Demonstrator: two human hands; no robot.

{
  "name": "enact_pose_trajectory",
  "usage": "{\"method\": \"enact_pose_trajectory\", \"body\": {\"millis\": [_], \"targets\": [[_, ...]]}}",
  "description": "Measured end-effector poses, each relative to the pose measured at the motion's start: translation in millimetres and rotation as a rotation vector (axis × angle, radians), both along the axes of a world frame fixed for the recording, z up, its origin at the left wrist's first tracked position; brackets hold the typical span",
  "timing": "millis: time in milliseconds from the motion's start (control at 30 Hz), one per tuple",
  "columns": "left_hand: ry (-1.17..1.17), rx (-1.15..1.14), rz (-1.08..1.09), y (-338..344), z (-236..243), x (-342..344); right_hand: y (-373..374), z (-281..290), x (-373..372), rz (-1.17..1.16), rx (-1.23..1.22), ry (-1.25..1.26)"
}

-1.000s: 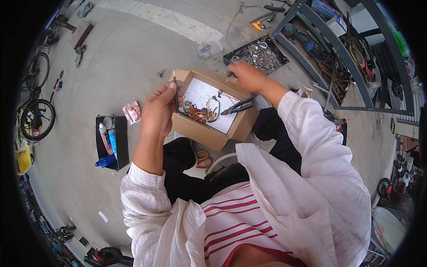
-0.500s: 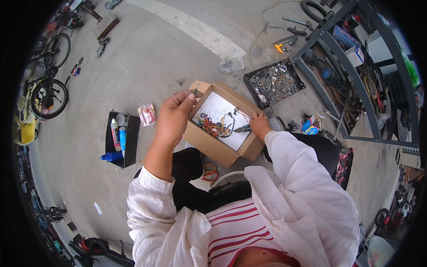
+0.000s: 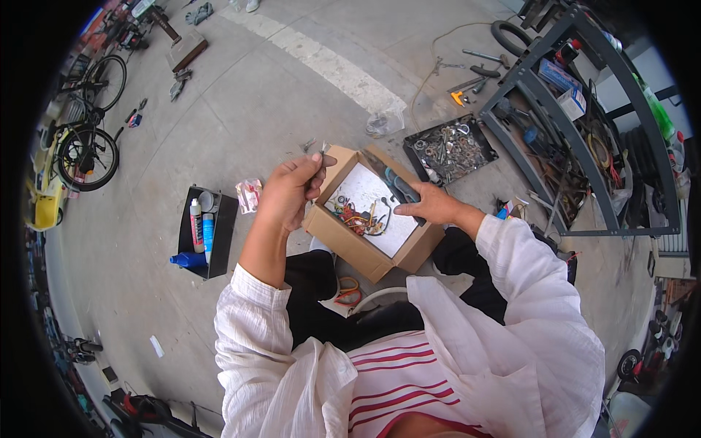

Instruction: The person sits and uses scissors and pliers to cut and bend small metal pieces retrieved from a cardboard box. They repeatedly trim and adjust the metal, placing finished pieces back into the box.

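Observation:
My left hand [image 3: 298,186] pinches a small, thin grey metal piece [image 3: 324,148] between thumb and fingers, above the left corner of an open cardboard box [image 3: 352,253]. What exactly the piece is, I cannot make out. My right hand [image 3: 436,204] grips pliers with dark and teal handles [image 3: 399,185], their jaws pointing up and left over the box's far side. Inside the box, a tangle of coloured wires [image 3: 363,219] lies on a white sheet [image 3: 400,232]. The box rests at my knees.
A black tray of loose hardware [image 3: 415,146] lies beyond the box, near a grey metal rack [image 3: 504,98] full of tools. At left stands a black bin [image 3: 225,237] with bottles, beside a small plastic packet [image 3: 249,196]. A clear bag [image 3: 385,122] lies farther off.
My right hand has lifted the pliers from inside the box and raised them over its far side. My left hand still pinches the small piece near the box corner.

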State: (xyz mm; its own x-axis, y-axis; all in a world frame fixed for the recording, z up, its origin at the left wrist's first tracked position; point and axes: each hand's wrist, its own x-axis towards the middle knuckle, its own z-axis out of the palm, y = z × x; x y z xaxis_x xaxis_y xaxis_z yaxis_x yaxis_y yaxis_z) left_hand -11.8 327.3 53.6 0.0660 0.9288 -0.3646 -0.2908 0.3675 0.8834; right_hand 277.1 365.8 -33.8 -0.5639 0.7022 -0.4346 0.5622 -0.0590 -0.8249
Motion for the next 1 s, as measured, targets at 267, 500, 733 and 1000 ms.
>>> {"method": "enact_pose_trajectory", "body": {"millis": [267, 500, 733, 1000], "targets": [[0.179, 0.070, -0.005, -14.6, 11.3, 11.7, -23.2, 91.6, 22.8, -0.020, 0.050, 0.414], [0.139, 0.039, -0.017, -21.1, 11.4, 12.6, -27.0, 79.6, 2.6, 0.119, -0.514, 0.887], [0.208, 0.038, 0.069, -17.1, 8.4, 10.9, -14.3, 95.7, 3.1, 0.234, 0.339, 0.233], [0.328, 0.009, 0.035, -16.5, 12.8, 12.1, -16.0, 89.3, 7.2, 0.148, 0.649, -0.032]]}}
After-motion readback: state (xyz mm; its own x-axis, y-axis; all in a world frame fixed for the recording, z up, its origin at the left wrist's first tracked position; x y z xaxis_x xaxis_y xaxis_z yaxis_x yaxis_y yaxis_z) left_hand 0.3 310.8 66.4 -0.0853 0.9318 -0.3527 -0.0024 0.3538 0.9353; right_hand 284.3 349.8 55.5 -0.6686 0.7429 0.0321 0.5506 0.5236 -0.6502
